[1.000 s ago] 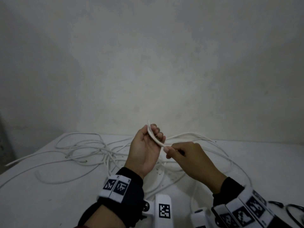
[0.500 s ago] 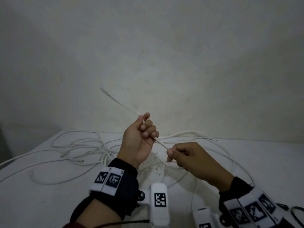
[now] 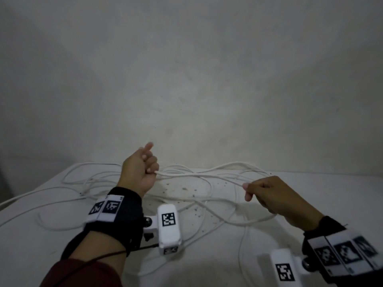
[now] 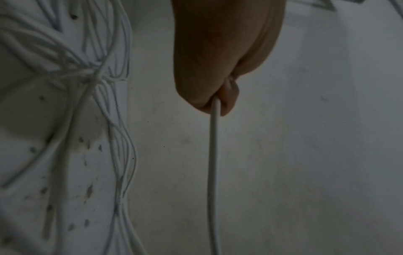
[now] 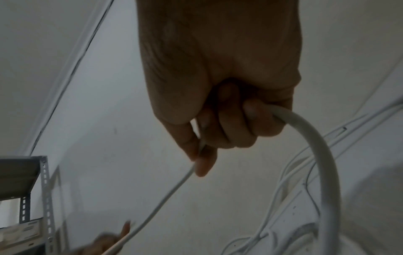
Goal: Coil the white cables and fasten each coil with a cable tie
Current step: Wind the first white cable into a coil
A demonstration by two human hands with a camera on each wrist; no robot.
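A white cable (image 3: 199,176) runs taut between my two hands above the table. My left hand (image 3: 143,170) grips it in a fist, index finger sticking up; in the left wrist view the cable (image 4: 214,155) leaves the fist (image 4: 218,96) straight down. My right hand (image 3: 267,191) holds the same cable between thumb and curled fingers; in the right wrist view the cable (image 5: 322,155) arcs out of the hand (image 5: 218,134) on one side and runs thin toward the left hand on the other. More loose white cable (image 3: 87,181) lies tangled on the white table (image 3: 217,266). No cable tie shows.
A plain wall (image 3: 186,79) rises right behind the table. Dark specks (image 3: 186,189) dot the tabletop between the hands. A metal slotted shelf frame (image 5: 45,198) stands at the left in the right wrist view. A black cord (image 3: 377,224) lies at the right edge.
My hands have moved apart: the left hand went left and down, the right hand slid right along the cable. The free end that stuck up from the left fist is out of sight.
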